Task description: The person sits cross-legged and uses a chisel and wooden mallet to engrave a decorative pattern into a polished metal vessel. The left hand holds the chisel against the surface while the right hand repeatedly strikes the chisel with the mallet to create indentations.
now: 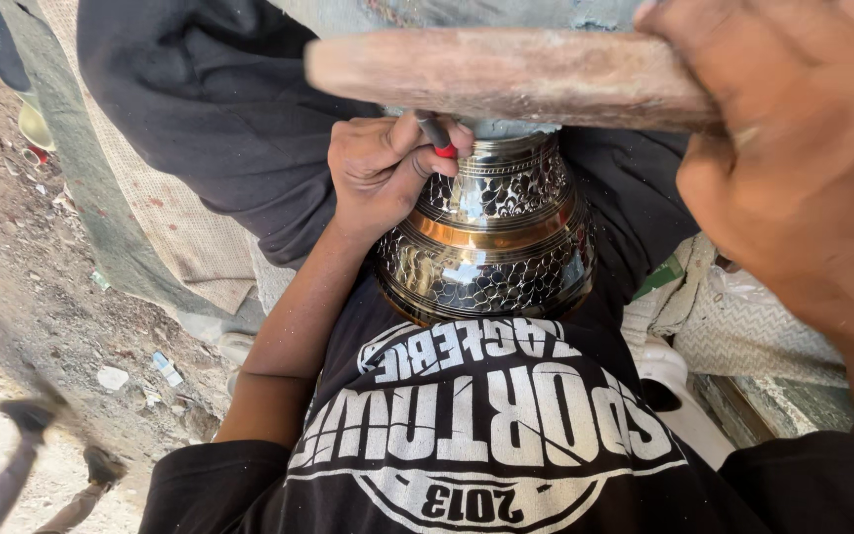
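— Against our chest and lap, the metal pot (491, 232) lies on its side, wedged between our dark trouser legs and the black printed shirt (491, 435). We judge that it sits there so that the body braces it while we work its patterned skin.

— And our hands?

— Our left hand (383, 168) is curled tight round a small punch (437, 136) with a red band, its tip set on the upper band of the pot, just above the smooth copper-coloured ring. Our right hand (783, 168) is closed on the wooden handle (506, 74) of a striking tool; it sits high, close to the camera and blurred. We cannot see the tool's head from here.

— Why that grip on the punch?

— Knuckles and the heel of the hand rest against the pot's shoulder, which likely steadies the tip on the curved surface.

— What room have we?

— Little at the sides: the pot's flanks touch our legs, and our left forearm runs alongside it. Above, between handle and punch, there is open room. To our left lie a woven mat (165, 232) and the dirt ground (42, 297) with scraps of litter; to our right, a pale patterned cloth (743, 326) sits near our knee.
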Tool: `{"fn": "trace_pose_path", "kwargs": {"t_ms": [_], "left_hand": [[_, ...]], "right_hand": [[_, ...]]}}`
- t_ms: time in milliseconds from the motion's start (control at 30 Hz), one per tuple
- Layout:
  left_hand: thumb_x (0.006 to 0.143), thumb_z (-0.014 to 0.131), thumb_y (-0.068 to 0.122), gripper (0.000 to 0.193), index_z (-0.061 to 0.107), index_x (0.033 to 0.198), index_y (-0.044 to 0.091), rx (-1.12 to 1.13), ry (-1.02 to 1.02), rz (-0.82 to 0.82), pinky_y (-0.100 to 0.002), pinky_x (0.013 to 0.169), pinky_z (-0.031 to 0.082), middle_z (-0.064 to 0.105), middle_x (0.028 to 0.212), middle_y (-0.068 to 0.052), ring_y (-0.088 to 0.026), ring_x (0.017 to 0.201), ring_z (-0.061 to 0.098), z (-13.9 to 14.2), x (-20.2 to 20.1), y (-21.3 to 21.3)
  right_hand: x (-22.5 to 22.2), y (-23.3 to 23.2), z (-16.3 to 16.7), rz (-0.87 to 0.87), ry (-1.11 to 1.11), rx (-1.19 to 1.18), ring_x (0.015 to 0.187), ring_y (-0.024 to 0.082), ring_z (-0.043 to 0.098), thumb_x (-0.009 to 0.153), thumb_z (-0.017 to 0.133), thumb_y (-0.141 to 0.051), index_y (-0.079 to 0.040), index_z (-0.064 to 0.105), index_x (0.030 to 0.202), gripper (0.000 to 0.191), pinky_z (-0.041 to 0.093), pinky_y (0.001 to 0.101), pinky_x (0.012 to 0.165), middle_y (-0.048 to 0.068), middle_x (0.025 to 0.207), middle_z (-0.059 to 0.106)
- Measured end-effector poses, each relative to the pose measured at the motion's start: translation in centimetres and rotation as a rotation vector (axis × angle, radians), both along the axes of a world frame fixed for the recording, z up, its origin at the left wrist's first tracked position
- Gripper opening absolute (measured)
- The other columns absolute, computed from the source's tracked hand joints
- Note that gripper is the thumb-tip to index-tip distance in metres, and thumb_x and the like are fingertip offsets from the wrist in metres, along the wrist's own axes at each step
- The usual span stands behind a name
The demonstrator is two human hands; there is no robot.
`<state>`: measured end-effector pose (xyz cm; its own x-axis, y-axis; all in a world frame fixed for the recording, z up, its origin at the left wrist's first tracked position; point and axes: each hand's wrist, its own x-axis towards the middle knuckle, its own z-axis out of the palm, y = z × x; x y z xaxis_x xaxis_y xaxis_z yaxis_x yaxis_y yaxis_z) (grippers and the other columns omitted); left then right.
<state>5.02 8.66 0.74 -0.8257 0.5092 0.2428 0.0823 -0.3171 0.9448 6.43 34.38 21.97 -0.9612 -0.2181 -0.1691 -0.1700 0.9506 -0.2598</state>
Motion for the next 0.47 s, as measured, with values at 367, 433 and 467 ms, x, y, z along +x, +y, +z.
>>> {"fn": "trace_pose_path", "kwargs": {"t_ms": [367, 433, 467], "left_hand": [[0.093, 0.077, -0.007, 0.043, 0.073, 0.122, 0.025, -0.072, -0.030, 0.025, -0.027, 0.080, 0.066, 0.078, 0.103, -0.013, -0.016, 0.088, 0.078, 0.3, 0.6, -0.6], [0.097, 0.074, -0.007, 0.047, 0.066, 0.134, 0.020, -0.029, -0.028, 0.024, -0.028, 0.085, 0.066, 0.077, 0.108, -0.013, -0.017, 0.094, 0.078, 0.1, 0.5, -0.5], [0.098, 0.072, -0.007, 0.050, 0.062, 0.141, 0.017, -0.009, -0.029, 0.021, -0.029, 0.087, 0.066, 0.076, 0.111, -0.014, -0.017, 0.097, 0.078, -0.1, 0.5, -0.5]], "right_hand": [[0.7, 0.6, -0.8, 0.013, -0.019, -0.096, 0.091, 0.031, 0.069, 0.093, 0.074, 0.008, -0.004, 0.066, 0.129, 0.039, 0.054, 0.0380, 0.079, 0.016, 0.105, 0.068], [0.5, 0.9, -0.7, -0.034, -0.062, -0.177, 0.089, 0.031, 0.070, 0.092, 0.071, 0.010, -0.005, 0.066, 0.134, 0.045, 0.054, 0.0380, 0.078, 0.017, 0.107, 0.068], [1.1, 1.4, 0.9, -0.037, -0.061, -0.176, 0.089, 0.031, 0.070, 0.092, 0.071, 0.010, -0.005, 0.066, 0.134, 0.045, 0.054, 0.0380, 0.078, 0.017, 0.107, 0.068]]}}
